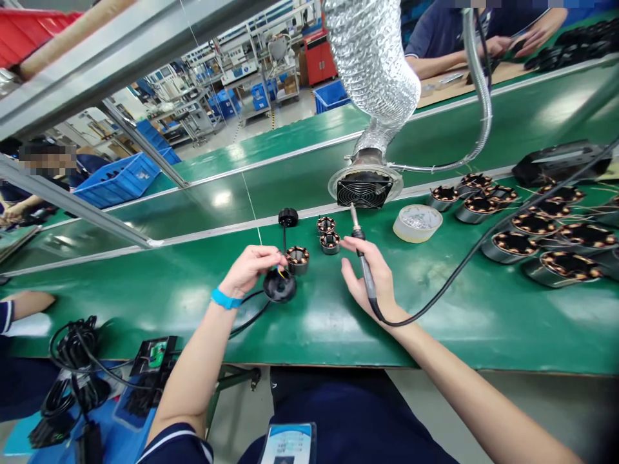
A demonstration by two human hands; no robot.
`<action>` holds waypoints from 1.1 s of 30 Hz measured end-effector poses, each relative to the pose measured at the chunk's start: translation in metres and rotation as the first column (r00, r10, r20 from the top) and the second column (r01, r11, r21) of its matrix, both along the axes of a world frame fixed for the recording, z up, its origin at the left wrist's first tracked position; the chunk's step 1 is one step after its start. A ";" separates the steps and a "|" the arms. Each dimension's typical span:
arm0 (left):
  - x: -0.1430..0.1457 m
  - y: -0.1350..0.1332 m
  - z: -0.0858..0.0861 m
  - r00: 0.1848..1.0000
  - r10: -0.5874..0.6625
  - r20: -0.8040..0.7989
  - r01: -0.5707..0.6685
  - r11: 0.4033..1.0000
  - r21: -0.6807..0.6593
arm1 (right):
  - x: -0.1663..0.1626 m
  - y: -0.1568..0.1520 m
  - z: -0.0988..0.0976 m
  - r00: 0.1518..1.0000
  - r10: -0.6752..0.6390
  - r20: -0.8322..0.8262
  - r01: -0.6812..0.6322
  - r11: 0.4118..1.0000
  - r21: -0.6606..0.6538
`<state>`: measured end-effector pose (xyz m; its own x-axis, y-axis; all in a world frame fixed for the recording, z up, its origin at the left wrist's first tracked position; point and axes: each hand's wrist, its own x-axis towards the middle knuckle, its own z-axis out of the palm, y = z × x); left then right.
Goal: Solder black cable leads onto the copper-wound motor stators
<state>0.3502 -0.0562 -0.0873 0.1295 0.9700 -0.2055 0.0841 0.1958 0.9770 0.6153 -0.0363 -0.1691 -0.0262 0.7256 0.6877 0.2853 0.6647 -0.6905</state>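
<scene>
My right hand (pixel 370 274), its fingers loosely bent, holds a soldering iron (pixel 368 277) whose tip points up and away toward the fan. My left hand (pixel 251 269), wearing a blue wristband, pinches thin coloured wires just above a round black housing (pixel 279 287). A copper-wound motor stator (pixel 298 260) stands right beside those fingertips. Behind it is a black knob-like part (pixel 289 217) on a thin stem. Two smaller stators (pixel 330 243) stand between my hands. The fingertips partly cover the wires.
A fume-extraction fan (pixel 365 190) hangs from a foil duct (pixel 374 58). To the right are a solder-wire roll or tub (pixel 417 223) and several larger stators (pixel 563 264). The iron's cable (pixel 452 283) crosses the green bench. Black cables (pixel 77 348) lie at left. Co-workers' arms (pixel 503 48) are across the bench.
</scene>
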 end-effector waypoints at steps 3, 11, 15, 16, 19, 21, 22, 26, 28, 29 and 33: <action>-0.040 0.013 0.008 0.984 0.178 0.020 -0.178 0.984 0.012 | -0.001 0.020 -0.008 0.996 -0.049 0.073 0.050 0.999 -0.004; -0.106 0.072 -0.027 0.925 0.381 -0.007 -0.381 0.925 0.010 | -0.018 0.046 -0.035 0.923 -0.107 0.370 0.107 0.994 0.022; -0.110 0.078 -0.049 0.919 0.383 -0.091 -0.387 0.921 -0.031 | -0.022 0.058 -0.039 0.905 -0.113 0.409 0.105 0.994 0.042; -0.110 0.077 -0.051 0.918 0.379 -0.117 -0.385 0.922 -0.038 | -0.023 0.061 -0.039 0.908 -0.102 0.406 0.093 0.995 0.041; -0.111 0.073 -0.047 0.899 0.379 -0.221 -0.397 0.917 -0.042 | -0.023 0.066 -0.038 0.922 -0.063 0.382 0.053 0.998 0.037; -0.113 0.070 -0.036 0.859 0.416 -0.299 -0.435 0.900 0.001 | -0.021 0.063 -0.036 0.929 -0.051 0.367 0.045 0.999 0.025; -0.114 0.068 -0.029 0.831 0.447 -0.331 -0.460 0.887 0.041 | -0.018 0.060 -0.035 0.931 -0.048 0.361 0.046 0.999 0.014; -0.087 0.052 0.001 0.743 0.572 -0.347 -0.492 0.819 0.296 | -0.004 0.037 -0.033 0.942 -0.045 0.332 0.057 0.998 -0.027; -0.054 0.036 0.009 0.804 0.493 -0.332 -0.360 0.848 0.389 | 0.004 0.022 -0.033 0.950 -0.031 0.310 0.051 0.997 -0.058; -0.034 0.027 0.010 0.846 0.408 -0.343 -0.260 0.877 0.403 | 0.008 0.015 -0.032 0.954 -0.021 0.299 0.045 0.996 -0.074; 0.026 0.020 0.002 0.831 0.132 -0.541 0.056 0.947 0.317 | 0.020 -0.004 -0.033 0.963 0.007 0.269 0.018 0.996 -0.090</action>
